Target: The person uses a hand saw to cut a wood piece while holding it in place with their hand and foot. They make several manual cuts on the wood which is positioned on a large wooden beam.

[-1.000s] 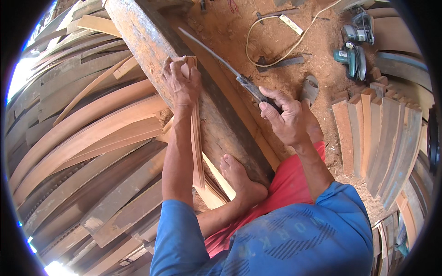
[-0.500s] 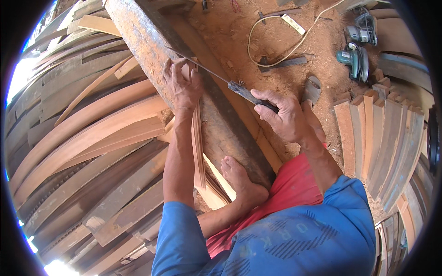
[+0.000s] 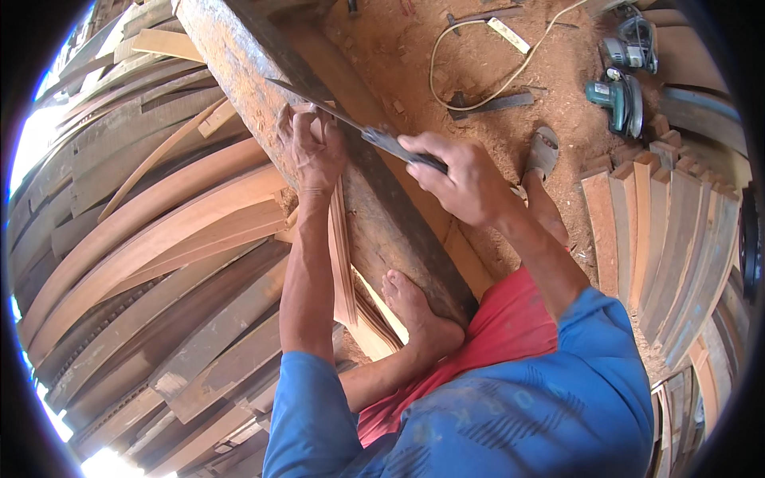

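My left hand (image 3: 313,155) is closed round the upper end of thin reddish-brown wood strips (image 3: 341,263). They lie against a thick wooden beam (image 3: 390,231) that runs diagonally in front of me. In my right hand (image 3: 464,182) is the dark handle of a hand saw (image 3: 384,142). Its narrow blade slants up to the left across the strips' end, just past my left fingertips. Seen nearly edge-on, its teeth cannot be made out. My bare foot (image 3: 410,303) rests on the beam's near end.
Curved boards (image 3: 167,223) are piled on the left. More cut pieces (image 3: 677,231) stand stacked at right. A green circular saw (image 3: 613,103) and another power tool (image 3: 629,52) sit at far right. A corded power strip (image 3: 508,36) and a dark metal tool (image 3: 498,105) lie on the sawdust-covered floor.
My right hand has pushed the hand saw forward and to the left, so its blade reaches farther past my left hand. My left hand stays on the wood strips.
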`<control>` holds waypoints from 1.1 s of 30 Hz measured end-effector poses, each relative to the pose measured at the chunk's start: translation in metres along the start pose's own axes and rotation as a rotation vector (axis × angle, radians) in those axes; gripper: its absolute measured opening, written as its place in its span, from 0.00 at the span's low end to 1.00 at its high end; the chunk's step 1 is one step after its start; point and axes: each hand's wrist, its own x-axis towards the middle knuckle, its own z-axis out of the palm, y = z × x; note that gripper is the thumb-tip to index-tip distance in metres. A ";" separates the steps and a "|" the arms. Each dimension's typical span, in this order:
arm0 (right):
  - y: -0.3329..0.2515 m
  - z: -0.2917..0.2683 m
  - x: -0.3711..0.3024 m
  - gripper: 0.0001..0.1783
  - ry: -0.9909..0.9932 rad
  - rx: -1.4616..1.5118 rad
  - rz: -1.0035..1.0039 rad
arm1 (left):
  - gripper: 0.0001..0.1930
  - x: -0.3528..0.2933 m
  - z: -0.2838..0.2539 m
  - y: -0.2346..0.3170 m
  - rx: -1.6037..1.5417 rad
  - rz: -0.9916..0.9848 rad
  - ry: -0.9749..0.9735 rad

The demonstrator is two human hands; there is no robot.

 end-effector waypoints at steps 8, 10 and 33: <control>0.038 -0.017 -0.052 0.22 0.274 0.513 0.203 | 0.29 -0.002 -0.001 0.002 -0.001 -0.049 -0.001; 0.051 -0.027 -0.081 0.22 0.375 0.512 0.244 | 0.38 0.000 0.000 0.015 0.027 -0.179 -0.027; 0.011 -0.056 -0.185 0.23 0.470 0.401 0.230 | 0.44 -0.028 -0.061 0.092 -0.099 0.198 -0.676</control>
